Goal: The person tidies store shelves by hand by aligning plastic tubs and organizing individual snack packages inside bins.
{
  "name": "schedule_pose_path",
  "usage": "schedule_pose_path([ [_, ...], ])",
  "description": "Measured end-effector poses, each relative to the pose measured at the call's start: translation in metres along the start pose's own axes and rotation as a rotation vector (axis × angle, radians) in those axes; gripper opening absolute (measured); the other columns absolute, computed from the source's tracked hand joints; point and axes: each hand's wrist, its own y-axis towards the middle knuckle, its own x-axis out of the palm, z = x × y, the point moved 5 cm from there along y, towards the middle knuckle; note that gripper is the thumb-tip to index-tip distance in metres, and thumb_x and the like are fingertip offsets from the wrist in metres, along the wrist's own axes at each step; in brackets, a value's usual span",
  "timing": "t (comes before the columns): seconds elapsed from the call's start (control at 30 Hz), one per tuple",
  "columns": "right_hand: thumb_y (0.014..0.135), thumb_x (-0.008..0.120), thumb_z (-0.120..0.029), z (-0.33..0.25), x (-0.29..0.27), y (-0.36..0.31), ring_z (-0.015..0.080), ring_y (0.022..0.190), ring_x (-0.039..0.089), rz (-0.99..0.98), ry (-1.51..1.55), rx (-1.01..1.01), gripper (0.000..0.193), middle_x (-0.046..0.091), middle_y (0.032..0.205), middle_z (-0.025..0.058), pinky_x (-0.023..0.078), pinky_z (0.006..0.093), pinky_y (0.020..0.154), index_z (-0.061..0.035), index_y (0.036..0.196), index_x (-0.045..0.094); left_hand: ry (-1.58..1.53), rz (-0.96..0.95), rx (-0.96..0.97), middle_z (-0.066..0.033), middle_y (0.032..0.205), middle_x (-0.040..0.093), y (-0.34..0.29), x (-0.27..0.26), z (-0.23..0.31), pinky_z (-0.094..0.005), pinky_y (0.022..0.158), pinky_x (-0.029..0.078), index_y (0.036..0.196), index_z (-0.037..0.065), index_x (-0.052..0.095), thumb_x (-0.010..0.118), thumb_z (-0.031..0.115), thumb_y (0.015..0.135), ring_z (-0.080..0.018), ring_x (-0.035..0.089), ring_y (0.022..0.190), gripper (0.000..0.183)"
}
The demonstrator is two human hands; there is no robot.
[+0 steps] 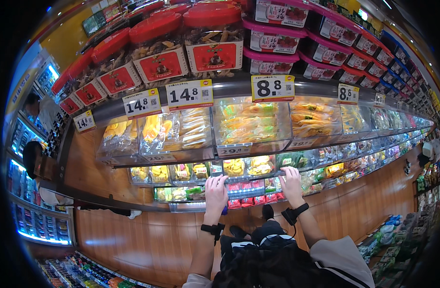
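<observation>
Both my hands reach forward to the lower tiers of a lit snack display. My left hand [215, 193] has its fingers extended, lying at the front edge of a clear bin [233, 166] of yellow packets. My right hand [291, 184] is at the same edge farther right, its fingers slightly apart, near a section with green packets [294, 160]. No packet shows in either hand; whether the fingertips press on the rim cannot be made out. Between and below the hands lie red packets [247, 200] in a lower bin. A black band circles each wrist.
Above are bins of yellow packaged snacks [251, 120], price tags [273, 88], red-lidded jars [213, 38] and pink-lidded tubs [275, 42]. Lit coolers [40, 201] line the left, with people near them. Stocked shelves [388, 240] stand right. My feet are on a brown tiled floor [133, 240].
</observation>
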Motion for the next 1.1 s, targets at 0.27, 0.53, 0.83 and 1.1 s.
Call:
schedule_pose_path([
  [0.27, 0.085, 0.077, -0.008, 0.010, 0.031, 0.012, 0.0352, 0.099, 0.067, -0.084, 0.195, -0.022, 0.016, 0.073, 0.097, 0.0152, 0.053, 0.0430, 0.089, -0.0015, 0.100, 0.075, 0.023, 0.002, -0.009, -0.0136, 0.125, 0.068, -0.005, -0.007, -0.007, -0.0506, 0.118, 0.039, 0.125, 0.007, 0.068, 0.063, 0.001, 0.087, -0.0346, 0.059, 0.123, 0.038],
  [0.53, 0.085, 0.079, -0.011, 0.016, 0.021, 0.009, 0.0359, 0.095, 0.068, -0.147, 0.196, -0.039, 0.015, 0.074, 0.096, 0.0153, 0.055, 0.0448, 0.085, -0.0028, 0.097, 0.076, 0.001, 0.008, -0.014, -0.0113, 0.125, 0.068, -0.014, -0.004, -0.004, -0.0489, 0.119, 0.039, 0.125, 0.008, 0.068, 0.065, 0.001, 0.084, -0.0317, 0.059, 0.124, 0.042],
  [0.83, 0.085, 0.081, -0.017, 0.020, 0.023, 0.015, 0.0344, 0.071, 0.074, -0.314, 0.183, -0.074, 0.019, 0.073, 0.079, 0.0200, 0.057, 0.0393, 0.067, 0.0004, 0.092, 0.078, -0.050, 0.009, -0.022, -0.0098, 0.117, 0.066, -0.024, -0.010, 0.002, -0.0470, 0.117, 0.040, 0.122, 0.009, 0.068, 0.066, 0.001, 0.082, -0.0304, 0.058, 0.123, 0.041],
  [1.1, 0.083, 0.083, -0.020, 0.015, 0.015, 0.016, 0.0344, 0.073, 0.074, -0.357, 0.123, -0.068, 0.018, 0.074, 0.079, 0.0173, 0.058, 0.0416, 0.069, -0.0032, 0.088, 0.080, -0.053, 0.017, -0.004, -0.0103, 0.121, 0.063, -0.032, -0.004, 0.001, -0.0490, 0.118, 0.039, 0.128, 0.011, 0.064, 0.066, 0.002, 0.083, -0.0331, 0.056, 0.125, 0.045],
])
